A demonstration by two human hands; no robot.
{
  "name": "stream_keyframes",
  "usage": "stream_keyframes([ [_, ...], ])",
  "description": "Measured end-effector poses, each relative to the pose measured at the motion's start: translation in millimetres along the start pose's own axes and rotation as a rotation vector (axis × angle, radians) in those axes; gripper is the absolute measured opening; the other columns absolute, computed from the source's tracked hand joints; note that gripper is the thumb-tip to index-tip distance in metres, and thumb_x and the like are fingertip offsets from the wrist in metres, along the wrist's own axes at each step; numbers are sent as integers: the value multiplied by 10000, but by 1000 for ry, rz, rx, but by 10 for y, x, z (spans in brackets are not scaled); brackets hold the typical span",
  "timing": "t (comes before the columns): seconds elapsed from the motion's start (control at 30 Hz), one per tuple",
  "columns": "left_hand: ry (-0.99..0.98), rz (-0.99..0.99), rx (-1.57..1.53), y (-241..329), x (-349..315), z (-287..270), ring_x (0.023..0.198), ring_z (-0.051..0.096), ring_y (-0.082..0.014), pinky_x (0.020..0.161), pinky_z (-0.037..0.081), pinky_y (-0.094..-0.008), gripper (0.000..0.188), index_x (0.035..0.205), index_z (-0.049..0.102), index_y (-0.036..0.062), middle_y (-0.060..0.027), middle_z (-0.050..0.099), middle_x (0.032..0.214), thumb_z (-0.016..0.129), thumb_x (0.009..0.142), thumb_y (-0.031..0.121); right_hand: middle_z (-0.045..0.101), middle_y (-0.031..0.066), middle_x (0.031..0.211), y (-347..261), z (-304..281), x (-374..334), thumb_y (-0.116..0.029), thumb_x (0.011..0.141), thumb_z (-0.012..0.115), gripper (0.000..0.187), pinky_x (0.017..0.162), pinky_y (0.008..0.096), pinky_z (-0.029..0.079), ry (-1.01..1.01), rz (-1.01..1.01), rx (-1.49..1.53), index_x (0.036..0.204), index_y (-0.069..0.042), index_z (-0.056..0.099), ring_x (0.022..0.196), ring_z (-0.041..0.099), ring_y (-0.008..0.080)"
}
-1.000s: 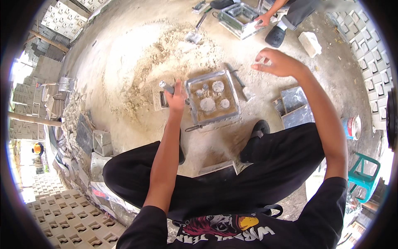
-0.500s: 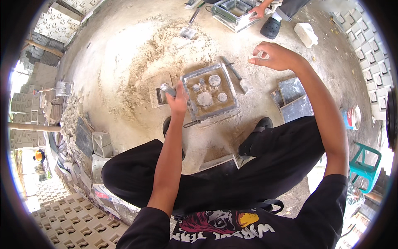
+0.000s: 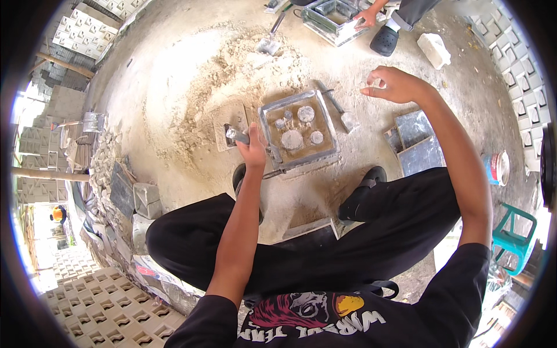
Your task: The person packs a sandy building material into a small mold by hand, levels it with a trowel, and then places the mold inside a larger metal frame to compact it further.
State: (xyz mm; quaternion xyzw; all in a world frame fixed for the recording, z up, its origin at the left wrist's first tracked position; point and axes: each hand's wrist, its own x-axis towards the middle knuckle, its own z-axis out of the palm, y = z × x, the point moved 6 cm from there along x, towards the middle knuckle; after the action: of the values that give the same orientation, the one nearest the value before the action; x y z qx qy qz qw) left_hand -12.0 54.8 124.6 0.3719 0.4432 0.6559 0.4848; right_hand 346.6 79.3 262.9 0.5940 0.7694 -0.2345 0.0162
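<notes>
My left hand is closed round a short grey metal bar-like tool, just left of a square metal mould frame. Several round discs of different sizes, such as a large pale disc, sit in the brown, sandy fill inside the frame. My right hand is raised over the floor beyond the frame's right side. Its fingers are curved, with a gap between them and the thumb, and no object shows in it.
A small trowel lies right of the frame; another trowel rests by the loose sand. Dark plates lie at the right, near a bucket and a green stool. Another person's hand touches a second mould.
The whole view has shifted slightly, moving the scene a little right and down. My left hand keeps its hold on the metal tool beside the frame; my right hand stays raised.
</notes>
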Motion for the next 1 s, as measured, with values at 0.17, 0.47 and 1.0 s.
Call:
stream_keyframes([
  [0.17, -11, -19, -7, 60, 5, 86, 449, 318, -40, 402, 238, -241, 327, 641, 392, 128, 68, 352, 550, 554, 924, 156, 632, 190, 928, 3, -45, -30, -564, 832, 592, 576, 768, 378, 485, 93, -58, 105, 984, -9, 622, 856, 621, 296],
  [0.47, -19, 28, 23, 128, -98, 278, 433, 323, -31, 391, 234, -240, 356, 619, 418, 112, 78, 376, 540, 568, 932, 192, 602, 200, 1022, 98, 16, -84, -598, 823, 574, 593, 823, 384, 470, 45, 3, 42, 983, -29, 622, 936, 599, 300],
  [1.0, 3, 67, 13, -112, -120, 49, 445, 341, -38, 391, 243, -233, 355, 624, 388, 121, 63, 383, 548, 555, 934, 163, 609, 181, 1051, 215, -19, -130, -543, 853, 577, 571, 806, 375, 487, 45, 14, 4, 1036, -3, 614, 912, 614, 266],
])
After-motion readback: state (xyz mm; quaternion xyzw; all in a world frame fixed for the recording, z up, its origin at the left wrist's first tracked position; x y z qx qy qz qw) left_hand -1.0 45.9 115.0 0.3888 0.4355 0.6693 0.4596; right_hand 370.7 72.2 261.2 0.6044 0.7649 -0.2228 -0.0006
